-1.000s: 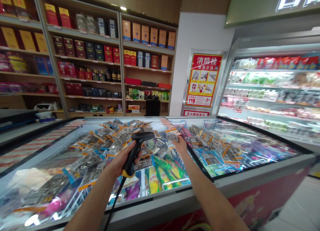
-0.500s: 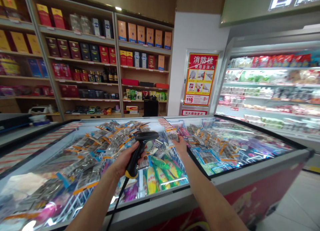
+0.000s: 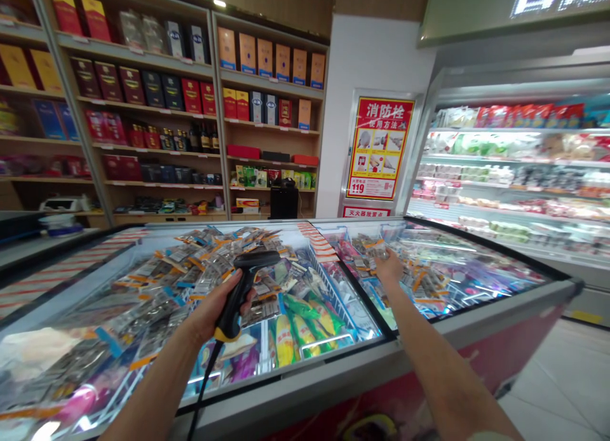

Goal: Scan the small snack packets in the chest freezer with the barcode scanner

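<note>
My left hand (image 3: pixel 220 304) is wrapped around the grip of a black and yellow barcode scanner (image 3: pixel 234 304). The scanner's head points away to the right, over the left half of the chest freezer, and its black cable hangs down past my wrist. Further right, my right hand (image 3: pixel 391 267) reaches over the freezer's right half, its fingers closed on a small packaged snack (image 3: pixel 380 253). Much of that pack blends with the similar packs (image 3: pixel 424 279) around it. Yellow and green corn packs (image 3: pixel 298 333) lie in a basket between my arms.
The chest freezer's front rim (image 3: pixel 295 377) runs across below my arms, and a striped divider (image 3: pixel 320 241) crosses its middle. Shelves of boxed bottles (image 3: pixel 157 91) stand behind. A red fire-hydrant sign (image 3: pixel 376 149) hangs on the wall, beside a lit open refrigerator (image 3: pixel 505 168).
My right hand has moved right with the snack pack, from the freezer's divider to above its right half. My left hand and the scanner have shifted slightly left in view.
</note>
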Available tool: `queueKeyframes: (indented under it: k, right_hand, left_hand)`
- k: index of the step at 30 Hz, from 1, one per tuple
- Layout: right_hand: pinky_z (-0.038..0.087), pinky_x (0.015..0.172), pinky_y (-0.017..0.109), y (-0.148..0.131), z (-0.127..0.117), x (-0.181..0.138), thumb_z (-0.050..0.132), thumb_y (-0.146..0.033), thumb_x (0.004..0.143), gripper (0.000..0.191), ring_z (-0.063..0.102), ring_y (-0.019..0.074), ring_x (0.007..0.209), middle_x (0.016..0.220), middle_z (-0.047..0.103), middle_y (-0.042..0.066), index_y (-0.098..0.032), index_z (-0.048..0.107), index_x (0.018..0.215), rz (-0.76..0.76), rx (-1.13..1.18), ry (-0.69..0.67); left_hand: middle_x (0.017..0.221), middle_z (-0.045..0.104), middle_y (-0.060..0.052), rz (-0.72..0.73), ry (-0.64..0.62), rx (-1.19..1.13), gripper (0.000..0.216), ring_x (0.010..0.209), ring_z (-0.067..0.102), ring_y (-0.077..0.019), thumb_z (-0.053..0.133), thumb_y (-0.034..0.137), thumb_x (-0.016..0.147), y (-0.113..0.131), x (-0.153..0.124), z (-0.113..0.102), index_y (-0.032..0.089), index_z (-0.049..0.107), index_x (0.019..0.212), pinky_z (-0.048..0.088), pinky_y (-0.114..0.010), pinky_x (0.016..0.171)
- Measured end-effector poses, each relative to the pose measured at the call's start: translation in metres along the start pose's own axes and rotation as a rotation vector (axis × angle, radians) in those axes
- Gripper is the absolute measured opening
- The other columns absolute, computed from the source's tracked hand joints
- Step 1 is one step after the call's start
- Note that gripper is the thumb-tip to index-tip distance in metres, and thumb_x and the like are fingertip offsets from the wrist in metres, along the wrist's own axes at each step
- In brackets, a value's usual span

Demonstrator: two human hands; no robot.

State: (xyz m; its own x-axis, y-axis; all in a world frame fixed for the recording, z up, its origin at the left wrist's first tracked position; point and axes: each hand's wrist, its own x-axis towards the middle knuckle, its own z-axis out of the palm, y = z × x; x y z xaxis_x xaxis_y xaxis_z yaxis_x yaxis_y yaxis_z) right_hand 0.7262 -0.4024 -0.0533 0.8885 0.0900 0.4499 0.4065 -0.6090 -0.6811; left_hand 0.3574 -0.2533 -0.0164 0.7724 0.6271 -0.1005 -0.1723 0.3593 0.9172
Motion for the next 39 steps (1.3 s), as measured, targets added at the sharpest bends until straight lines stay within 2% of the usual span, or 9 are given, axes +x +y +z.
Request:
queueKeyframes:
  k: [6, 11, 13, 17, 21, 25, 29, 34, 39]
  right_hand:
    - [0.039, 0.075, 0.046, 0.013, -0.006, 0.0, 0.05, -0.033, 0.071, 0.039, 0.051, 0.0323, 0.096, 0.103, 0.057, 0.017, -0.016, 0.058, 0.106, 0.031, -0.173, -0.011]
    - [0.034, 0.08, 0.048, -0.011, 0.002, -0.017, 0.043, -0.037, 0.076, 0.035, 0.044, 0.0323, 0.103, 0.109, 0.054, 0.014, -0.017, 0.062, 0.098, -0.08, -0.142, 0.083]
    - [0.035, 0.08, 0.044, -0.033, 0.008, -0.034, 0.043, -0.037, 0.076, 0.034, 0.046, 0.0299, 0.101, 0.105, 0.056, 0.013, -0.017, 0.063, 0.096, -0.175, -0.098, -0.009]
    - [0.038, 0.077, 0.035, -0.087, 0.024, -0.084, 0.041, -0.041, 0.078, 0.035, 0.054, 0.024, 0.091, 0.092, 0.063, 0.009, -0.02, 0.065, 0.09, -0.338, -0.012, -0.327]
    - [0.04, 0.072, 0.032, -0.131, 0.036, -0.136, 0.038, -0.05, 0.077, 0.042, 0.058, 0.023, 0.085, 0.087, 0.065, 0.008, -0.019, 0.066, 0.082, -0.472, -0.003, -0.574]
    - [0.041, 0.069, 0.035, -0.154, 0.041, -0.169, 0.038, -0.064, 0.069, 0.055, 0.058, 0.026, 0.082, 0.082, 0.065, 0.012, -0.016, 0.064, 0.072, -0.494, -0.085, -0.707]
    - [0.042, 0.061, 0.033, -0.159, 0.047, -0.175, 0.054, -0.06, 0.058, 0.046, 0.059, 0.0256, 0.075, 0.077, 0.063, 0.011, -0.016, 0.061, 0.067, -0.404, -0.045, -0.781]
    - [0.038, 0.051, 0.025, -0.141, 0.055, -0.152, 0.067, -0.035, 0.051, 0.022, 0.054, 0.0167, 0.056, 0.049, 0.054, 0.0, -0.017, 0.054, 0.051, -0.24, 0.202, -0.85]
    - [0.038, 0.048, 0.022, -0.113, 0.049, -0.124, 0.06, -0.024, 0.056, 0.013, 0.053, 0.0128, 0.051, 0.05, 0.053, -0.004, -0.018, 0.054, 0.066, -0.106, 0.416, -0.778]
  left_hand:
    - [0.054, 0.055, -0.001, 0.01, 0.012, 0.008, 0.026, 0.039, 0.047, -0.008, 0.048, 0.038, 0.076, 0.0, -0.004, -0.002, 0.014, 0.053, 0.073, 0.039, -0.019, 0.037]
    - [0.053, 0.054, 0.0, 0.016, 0.018, 0.005, 0.025, 0.038, 0.047, -0.0076, 0.05, 0.037, 0.075, -0.001, -0.009, -0.006, 0.014, 0.053, 0.07, 0.039, -0.018, 0.037]
    - [0.053, 0.053, 0.0, 0.017, 0.04, 0.014, 0.025, 0.038, 0.047, -0.0076, 0.05, 0.038, 0.075, -0.001, -0.012, -0.007, 0.014, 0.052, 0.07, 0.038, -0.018, 0.036]
    - [0.053, 0.054, -0.001, 0.008, 0.079, 0.038, 0.025, 0.037, 0.047, -0.0081, 0.048, 0.038, 0.076, -0.001, -0.016, -0.009, 0.014, 0.052, 0.069, 0.039, -0.019, 0.035]
    - [0.054, 0.055, -0.002, 0.002, 0.092, 0.041, 0.025, 0.039, 0.048, -0.0085, 0.046, 0.037, 0.077, 0.0, -0.022, -0.013, 0.013, 0.053, 0.074, 0.038, -0.018, 0.035]
    - [0.054, 0.056, -0.002, 0.016, 0.096, 0.052, 0.026, 0.039, 0.048, -0.0084, 0.045, 0.037, 0.078, 0.0, -0.026, -0.015, 0.013, 0.053, 0.076, 0.038, -0.018, 0.036]
    - [0.055, 0.056, -0.003, 0.008, 0.102, 0.062, 0.029, 0.038, 0.048, -0.008, 0.045, 0.04, 0.078, 0.0, -0.027, -0.015, 0.012, 0.053, 0.073, 0.037, -0.018, 0.036]
    - [0.055, 0.056, -0.002, 0.021, 0.083, 0.039, 0.028, 0.038, 0.047, -0.0078, 0.045, 0.04, 0.077, -0.001, -0.022, -0.011, 0.013, 0.053, 0.076, 0.037, -0.017, 0.036]
    - [0.055, 0.055, -0.001, 0.033, 0.002, 0.002, 0.029, 0.039, 0.047, -0.0073, 0.045, 0.041, 0.077, -0.005, -0.014, -0.005, 0.013, 0.052, 0.077, 0.037, -0.017, 0.037]
